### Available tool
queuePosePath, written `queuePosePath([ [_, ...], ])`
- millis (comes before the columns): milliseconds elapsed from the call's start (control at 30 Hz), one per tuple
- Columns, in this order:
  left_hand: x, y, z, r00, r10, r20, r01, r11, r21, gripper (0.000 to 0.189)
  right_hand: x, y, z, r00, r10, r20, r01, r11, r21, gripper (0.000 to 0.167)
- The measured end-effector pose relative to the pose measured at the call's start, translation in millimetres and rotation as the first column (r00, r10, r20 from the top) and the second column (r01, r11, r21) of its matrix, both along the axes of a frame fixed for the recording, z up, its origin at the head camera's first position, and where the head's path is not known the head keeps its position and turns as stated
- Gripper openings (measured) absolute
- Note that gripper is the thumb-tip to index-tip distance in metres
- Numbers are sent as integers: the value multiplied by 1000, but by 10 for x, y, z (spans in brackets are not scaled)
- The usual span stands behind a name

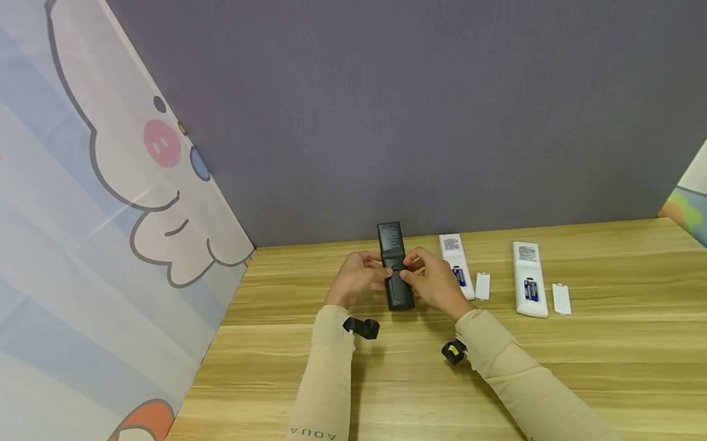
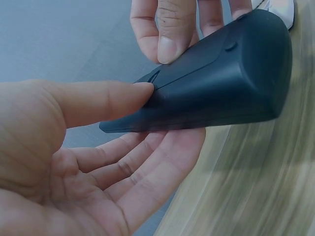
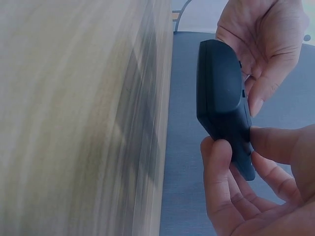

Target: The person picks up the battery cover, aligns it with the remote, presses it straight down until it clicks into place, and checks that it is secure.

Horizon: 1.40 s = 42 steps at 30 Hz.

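On the left of the head view hangs a cartoon curtain (image 1: pixel 18 234), meeting a grey wall (image 1: pixel 418 99) that fills the upper middle. Left of the lower centre, the left hand (image 1: pixel 356 275) holds a black remote (image 1: pixel 394 256) between thumb and fingers; the left wrist view shows what the head view hides, its long fingers stretched beneath the remote and its thumb pressed along the near side, by a seam. That view also shows a small bump near the remote's rounded end, while only the head view shows the label towards its upper end.

The remote stands upright just below the centre of the head view, between the hands, right of the left hand and left of the right hand (image 1: pixel 434 280). The right hand pinches it, thumb on the upper face; in the right wrist view, its fingers bend against the side, and the left hand appears at the upper right.

Farther right, a white remote (image 1: pixel 457 260) lies on the table (image 1: pixel 632 349), partly behind the right hand, with a white cover (image 1: pixel 482 286) just beside it. Next comes a second white remote (image 1: pixel 529 268), its blue batteries (image 1: pixel 531 289) exposed, then a second cover (image 1: pixel 561 298).
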<state>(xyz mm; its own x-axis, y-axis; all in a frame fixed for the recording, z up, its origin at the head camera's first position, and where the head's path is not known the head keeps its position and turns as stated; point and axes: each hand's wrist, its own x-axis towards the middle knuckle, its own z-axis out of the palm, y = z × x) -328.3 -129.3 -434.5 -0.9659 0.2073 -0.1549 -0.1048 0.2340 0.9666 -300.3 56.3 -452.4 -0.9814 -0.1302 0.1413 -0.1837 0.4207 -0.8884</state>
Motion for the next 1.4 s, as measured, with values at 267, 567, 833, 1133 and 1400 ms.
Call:
queuePosePath([
  [267, -8, -2, -16, 1000, -5, -5, 5, 1000, -8, 50, -4, -6, -2, 1000, -8, -3, 8, 1000, 12, 20],
  [567, -1, -1, -8, 1000, 0, -8, 0, 1000, -18, 48, -13, -10, -8, 1000, -22, 8, 22, 1000, 22, 25],
  [833, 14, 8, -5, 1000, 13, 3, -13, 999, -50, 50, -38, -13, -44, 1000, 8, 16, -8, 999, 32, 32],
  [1133, 0, -8, -59, 999, 47, 13, -46, 997, -69, 50, -48, -28, -98, 994, 97, 40, -101, 991, 93, 50],
  [1400, -31, -25, -142, 999, 39, 26, -36, 994, -105, 61, -48, -43, -127, 986, 135, 97, -151, 972, 179, 65],
])
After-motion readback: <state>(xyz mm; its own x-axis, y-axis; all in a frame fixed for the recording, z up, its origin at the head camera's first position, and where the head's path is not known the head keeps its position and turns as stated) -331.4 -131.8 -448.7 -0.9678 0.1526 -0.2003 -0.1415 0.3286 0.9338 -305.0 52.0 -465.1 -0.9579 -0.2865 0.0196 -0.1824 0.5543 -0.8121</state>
